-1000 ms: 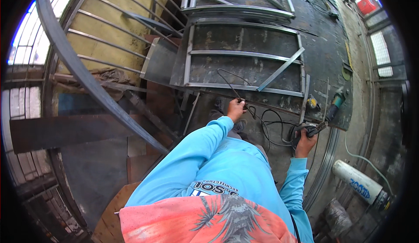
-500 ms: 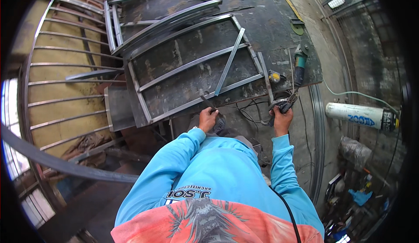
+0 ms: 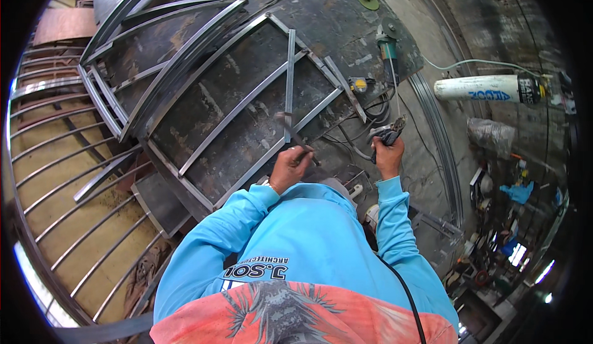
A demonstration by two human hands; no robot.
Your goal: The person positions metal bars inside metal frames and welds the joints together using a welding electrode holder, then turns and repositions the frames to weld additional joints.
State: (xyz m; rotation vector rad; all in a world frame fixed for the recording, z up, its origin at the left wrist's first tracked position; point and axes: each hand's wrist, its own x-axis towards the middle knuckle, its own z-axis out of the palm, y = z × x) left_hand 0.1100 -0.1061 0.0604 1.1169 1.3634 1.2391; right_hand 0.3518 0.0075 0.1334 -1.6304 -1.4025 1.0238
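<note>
My left hand is closed around a small dark hammer, its head blurred over the near edge of a metal frame. The welded frame of grey square tubes lies on the dark steel table, with a loose-looking flat strip slanting across its right end. In my right hand is a welding electrode holder, held off the table's near right corner. A thin welding rod points up and away from its jaws.
A green angle grinder and a yellow tape measure lie on the table's right side. Another tube frame is at the far left. Beyond the table's right edge lies a white gas cylinder; cables hang near the front edge.
The view has turned, so the table and frames appear rotated and shifted left. The hammer has come further over the frame's near edge. Both hands keep their hold.
</note>
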